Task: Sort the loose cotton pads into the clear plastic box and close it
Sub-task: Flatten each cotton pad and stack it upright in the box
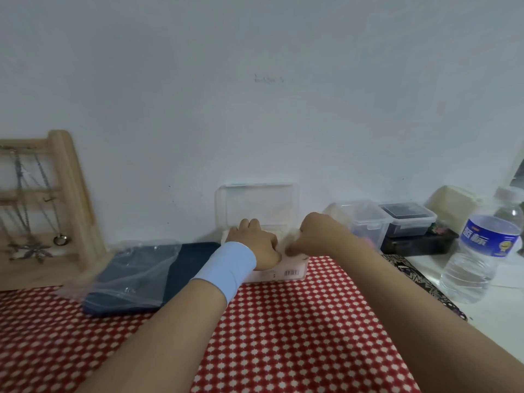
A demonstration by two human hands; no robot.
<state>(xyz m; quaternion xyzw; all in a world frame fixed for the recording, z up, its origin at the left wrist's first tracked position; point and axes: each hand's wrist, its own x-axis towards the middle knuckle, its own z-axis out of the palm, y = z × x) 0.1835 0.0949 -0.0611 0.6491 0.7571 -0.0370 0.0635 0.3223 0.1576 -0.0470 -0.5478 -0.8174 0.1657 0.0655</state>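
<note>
The right grip is curling tight round what looks like a white cotton pad at the rim of the clear plastic box, which is sitting on the red-dotted surface, its lid standing open against the wall. The left grip is reaching inside, bent downward; whether it is holding anything I cannot tell. I'd be laying the pads flat and low, clear of the rim, so the lid can shut.
</note>
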